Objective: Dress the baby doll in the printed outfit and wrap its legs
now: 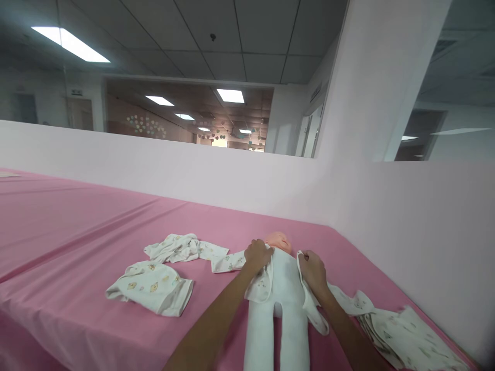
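A baby doll (279, 304) with a white cloth body and a bare pink head lies on its back on the pink table cover (77, 221). A white printed baby top (266, 281) is spread open under it. My left hand (258, 255) grips the top's left front flap at the doll's shoulder. My right hand (312, 269) grips the right front flap beside the doll's chest. Both flaps are pulled partly over the body.
White printed baby trousers (152, 286) and another crumpled garment (181, 248) lie left of the doll. Folded printed cloth (402, 330) lies to the right, near a pale partition wall (406, 232) that borders the table at the back and right.
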The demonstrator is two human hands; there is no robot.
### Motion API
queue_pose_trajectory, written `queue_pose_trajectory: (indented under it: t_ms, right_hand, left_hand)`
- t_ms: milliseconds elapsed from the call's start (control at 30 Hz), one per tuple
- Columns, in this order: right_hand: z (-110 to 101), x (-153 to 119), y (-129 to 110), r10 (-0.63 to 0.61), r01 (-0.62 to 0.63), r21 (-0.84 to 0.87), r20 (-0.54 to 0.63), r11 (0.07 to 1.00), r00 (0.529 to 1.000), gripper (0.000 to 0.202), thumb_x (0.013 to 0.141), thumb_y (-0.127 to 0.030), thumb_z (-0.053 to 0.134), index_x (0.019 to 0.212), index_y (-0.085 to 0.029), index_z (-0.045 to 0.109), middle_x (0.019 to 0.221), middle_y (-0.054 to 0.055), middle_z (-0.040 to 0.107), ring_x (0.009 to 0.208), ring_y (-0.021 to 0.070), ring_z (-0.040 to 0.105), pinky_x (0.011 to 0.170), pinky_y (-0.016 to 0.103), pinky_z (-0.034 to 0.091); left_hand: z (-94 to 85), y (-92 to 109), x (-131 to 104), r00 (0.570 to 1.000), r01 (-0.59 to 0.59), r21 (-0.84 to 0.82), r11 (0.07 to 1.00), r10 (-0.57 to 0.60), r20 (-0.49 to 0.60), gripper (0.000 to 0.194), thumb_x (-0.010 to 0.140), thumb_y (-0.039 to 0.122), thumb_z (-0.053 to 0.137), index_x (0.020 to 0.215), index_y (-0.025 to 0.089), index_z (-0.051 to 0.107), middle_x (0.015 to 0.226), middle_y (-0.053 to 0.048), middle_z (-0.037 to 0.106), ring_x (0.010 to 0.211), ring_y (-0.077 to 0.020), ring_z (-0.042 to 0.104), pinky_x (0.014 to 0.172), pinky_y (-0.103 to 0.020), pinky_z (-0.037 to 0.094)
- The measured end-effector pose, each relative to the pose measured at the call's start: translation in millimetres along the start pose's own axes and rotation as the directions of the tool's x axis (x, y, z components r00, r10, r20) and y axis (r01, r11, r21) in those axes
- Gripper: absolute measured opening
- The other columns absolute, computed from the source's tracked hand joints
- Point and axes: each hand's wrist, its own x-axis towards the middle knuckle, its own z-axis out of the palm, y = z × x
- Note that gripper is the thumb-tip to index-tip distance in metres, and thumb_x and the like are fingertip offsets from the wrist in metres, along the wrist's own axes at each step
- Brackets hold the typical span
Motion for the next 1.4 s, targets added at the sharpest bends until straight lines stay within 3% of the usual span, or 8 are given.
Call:
queue_pose_trajectory:
  t_ms: [167, 333, 500, 667, 967, 1133, 1267, 1400]
  right_hand:
    - [15, 30, -17, 0.005, 0.022, 0.247, -0.107, 0.969, 0.994, 0.029, 0.078, -0.038, 0.039, 0.073, -0.02, 0.06, 0.077, 0.007, 0.067, 0.071, 0.0203, 0.057, 0.063, 0.028, 0.038]
    - [42, 17, -32, -0.133, 0.149, 0.329, -0.071, 0.932, 0.989, 0.031, 0.079, -0.042, 0.041, 0.074, -0.02, 0.062, 0.078, 0.006, 0.069, 0.074, 0.0206, 0.06, 0.067, 0.028, 0.041]
    - [48, 7, -19, -0.144, 0.147, 0.378, -0.036, 0.914, 0.989, 0.031, 0.079, -0.042, 0.043, 0.079, -0.019, 0.065, 0.083, 0.006, 0.07, 0.078, 0.0208, 0.061, 0.072, 0.03, 0.043]
    - [49, 9, -9, -0.152, 0.139, 0.356, 0.008, 0.924, 0.988, 0.027, 0.073, -0.032, 0.045, 0.084, -0.019, 0.067, 0.095, 0.006, 0.072, 0.091, 0.0219, 0.062, 0.083, 0.031, 0.043]
    - [42, 0, -23, -0.139, 0.153, 0.47, -0.064, 0.869, 0.988, 0.031, 0.078, -0.041, 0.046, 0.086, -0.018, 0.065, 0.096, 0.009, 0.07, 0.092, 0.0233, 0.062, 0.084, 0.033, 0.044]
    - [41, -2, -25, -0.162, 0.186, 0.488, -0.09, 0.853, 0.983, 0.029, 0.079, -0.041, 0.049, 0.084, -0.018, 0.065, 0.096, 0.01, 0.07, 0.091, 0.0236, 0.062, 0.084, 0.033, 0.044]
    - [41, -2, -24, -0.161, 0.166, 0.513, -0.054, 0.842, 0.986, 0.029, 0.081, -0.04, 0.049, 0.089, -0.018, 0.066, 0.098, 0.008, 0.07, 0.089, 0.0221, 0.062, 0.081, 0.032, 0.045]
    - [41, -3, -25, -0.151, 0.149, 0.535, -0.041, 0.832, 0.988, 0.029, 0.081, -0.041, 0.05, 0.088, -0.018, 0.066, 0.095, 0.007, 0.071, 0.087, 0.021, 0.063, 0.08, 0.031, 0.045]
  left_hand:
    - [12.3, -2, 10, 0.998, -0.042, -0.079, 0.996, 0.039, -0.043, 0.037, 0.083, 0.037, 0.039, 0.103, 0.014, 0.06, 0.108, -0.011, 0.061, 0.1, -0.0263, 0.059, 0.076, -0.035, 0.042]
    - [19.9, -6, 9, 0.988, -0.099, -0.211, 0.973, 0.069, -0.141, 0.026, 0.082, 0.032, 0.042, 0.099, 0.02, 0.058, 0.104, -0.003, 0.063, 0.102, -0.0203, 0.057, 0.082, -0.032, 0.039]
    - [26.0, -8, 7, 0.966, -0.219, -0.284, 0.933, 0.167, -0.198, 0.015, 0.081, 0.023, 0.043, 0.09, 0.02, 0.054, 0.099, 0.001, 0.061, 0.096, -0.0152, 0.054, 0.081, -0.029, 0.037]
    - [33.2, -10, 9, 0.936, -0.298, -0.215, 0.93, 0.239, -0.259, 0.014, 0.085, 0.02, 0.041, 0.092, 0.018, 0.053, 0.102, -0.003, 0.059, 0.1, -0.0175, 0.051, 0.086, -0.03, 0.036]
    - [29.1, -9, -1, 0.88, -0.365, -0.015, 0.931, 0.34, -0.332, 0.02, 0.089, 0.013, 0.035, 0.099, 0.016, 0.053, 0.106, -0.006, 0.057, 0.101, -0.0204, 0.049, 0.09, -0.032, 0.036]
    - [28.3, -7, -5, 0.88, -0.289, 0.08, 0.954, 0.297, -0.369, 0.027, 0.092, 0.014, 0.031, 0.106, 0.015, 0.055, 0.108, -0.007, 0.058, 0.103, -0.0221, 0.049, 0.091, -0.034, 0.037]
    - [30.7, -8, -3, 0.895, -0.199, 0.144, 0.969, 0.24, -0.376, 0.032, 0.094, 0.023, 0.029, 0.098, 0.015, 0.059, 0.103, -0.008, 0.059, 0.099, -0.0233, 0.051, 0.088, -0.037, 0.038]
    - [31.5, -11, -2, 0.871, -0.306, 0.162, 0.938, 0.345, -0.351, 0.033, 0.094, 0.021, 0.028, 0.097, 0.017, 0.06, 0.102, -0.006, 0.06, 0.096, -0.0216, 0.05, 0.087, -0.036, 0.039]
